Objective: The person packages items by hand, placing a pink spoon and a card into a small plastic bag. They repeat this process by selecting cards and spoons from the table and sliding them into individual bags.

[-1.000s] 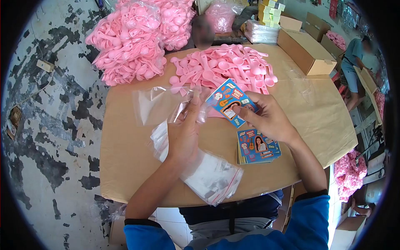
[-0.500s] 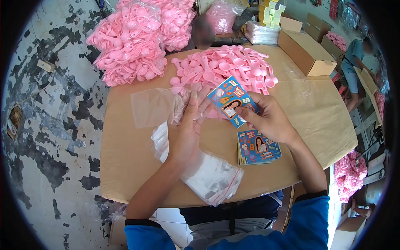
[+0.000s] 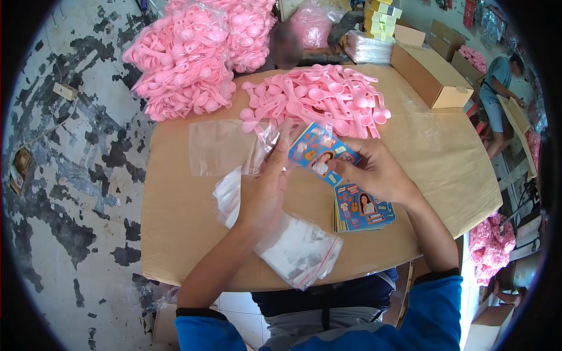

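Observation:
My left hand (image 3: 264,190) pinches a clear plastic bag (image 3: 219,149) that stretches out to its left over the table. My right hand (image 3: 380,172) grips a blue printed card (image 3: 319,153) between thumb and fingers. The card's left end overlaps the bag's edge by my left fingertips. Just below my right hand lies a stack of the same blue cards (image 3: 366,210). Under my left wrist, a fanned pile of clear plastic bags (image 3: 298,245) reaches toward the table's near edge. Beyond both hands is a heap of pink plastic measuring spoons (image 3: 316,96).
Large clear sacks of pink spoons (image 3: 181,64) stand at the table's far left. An open cardboard box (image 3: 433,76) sits at the far right corner. One person (image 3: 285,50) is across the table, another person (image 3: 497,93) at the right beside more boxes. Brown paper (image 3: 181,245) covers the table.
My right hand has moved slightly left and down, bringing the card closer to my left fingers and tilting it. The bag has shifted a little right with my left hand.

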A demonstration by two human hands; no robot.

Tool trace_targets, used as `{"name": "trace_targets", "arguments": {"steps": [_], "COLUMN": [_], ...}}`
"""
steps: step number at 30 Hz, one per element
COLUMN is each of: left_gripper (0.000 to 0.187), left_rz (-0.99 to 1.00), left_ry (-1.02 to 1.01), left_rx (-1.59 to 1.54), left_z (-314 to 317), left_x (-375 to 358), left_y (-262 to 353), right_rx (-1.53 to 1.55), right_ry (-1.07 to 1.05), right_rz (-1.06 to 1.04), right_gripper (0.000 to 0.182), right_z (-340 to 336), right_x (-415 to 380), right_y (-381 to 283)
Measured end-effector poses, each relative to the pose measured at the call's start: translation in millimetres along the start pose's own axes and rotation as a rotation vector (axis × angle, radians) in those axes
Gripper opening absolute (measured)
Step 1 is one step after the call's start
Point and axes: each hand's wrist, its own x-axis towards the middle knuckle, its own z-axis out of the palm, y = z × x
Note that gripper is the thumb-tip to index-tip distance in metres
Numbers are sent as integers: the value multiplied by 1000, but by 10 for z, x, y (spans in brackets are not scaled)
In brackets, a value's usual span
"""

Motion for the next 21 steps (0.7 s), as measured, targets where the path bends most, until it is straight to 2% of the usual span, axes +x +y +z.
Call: {"name": "trace_targets", "arguments": {"steps": [2, 5, 8, 9, 12, 15, 18, 21], "left_gripper": [46, 46, 46, 56, 49, 51, 55, 46], "left_rz": [-61, -44, -12, 18, -4, 9, 5, 32], "left_ry": [-23, 55, 25, -4, 51, 72, -20, 62], "left_rx": [-10, 47, -23, 103, 12, -18, 83, 40], "left_z": [-25, 25, -72, -69, 35, 18, -10, 22], "left_x": [-6, -25, 38, 33, 22, 20, 11, -9], "left_y": [-18, 2, -61, -31, 56, 1, -3, -16], "right_rx": [-5, 30, 43, 50, 65, 64, 70, 39], "right_ry": [-26, -10, 45, 58, 60, 54, 58, -8], "right_rz": [-5, 25, 51, 66, 67, 44, 9, 41], "right_gripper": [24, 24, 24, 23, 23, 23, 24, 24], "right_z": [-5, -23, -96, -116, -137, -112, -56, -36], "right_x": [2, -2, 5, 10, 11, 13, 14, 7], "right_y": [21, -5, -59, -80, -84, -67, -33, 8]}}
